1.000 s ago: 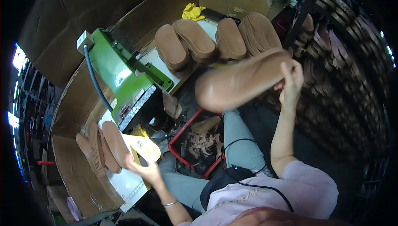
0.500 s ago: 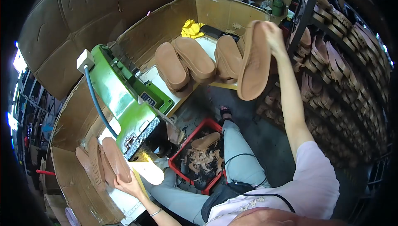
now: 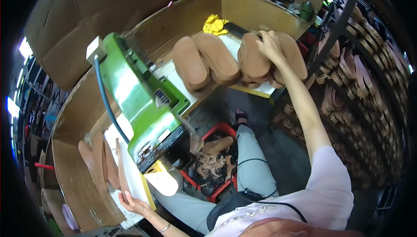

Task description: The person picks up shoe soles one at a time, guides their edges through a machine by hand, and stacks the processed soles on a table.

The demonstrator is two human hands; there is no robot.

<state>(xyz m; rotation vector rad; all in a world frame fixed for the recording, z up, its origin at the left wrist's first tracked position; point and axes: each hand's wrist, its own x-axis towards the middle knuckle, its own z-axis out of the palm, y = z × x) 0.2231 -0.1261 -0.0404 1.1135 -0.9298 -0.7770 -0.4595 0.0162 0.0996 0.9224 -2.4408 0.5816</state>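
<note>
My left hand (image 3: 134, 204) pinches the lower end of a tan shoe sole (image 3: 121, 167), which stands nearly edge-on beside other soles (image 3: 98, 161) on the white table at lower left. At the upper right, my right hand (image 3: 270, 46) has its fingers around the top end of a tan sole (image 3: 253, 59) lying on a stack. A further stack (image 3: 292, 56) is just right of that hand. Two more stacked groups, one left (image 3: 190, 61) and one beside it (image 3: 217, 56), lie on the table. Between my hands is a green machine (image 3: 134, 93) with a lit work area.
Cardboard walls (image 3: 182, 28) surround the table. A yellow cloth (image 3: 214, 25) lies at the back. On the floor is a red crate (image 3: 219, 129) of scraps, between my legs. A rack with many shoe parts (image 3: 360, 72) fills the right side.
My right hand has swung the sole up and leftward onto a stack beyond the machine. My left hand has taken hold of a sole at the lower left and turned it edge-on.
</note>
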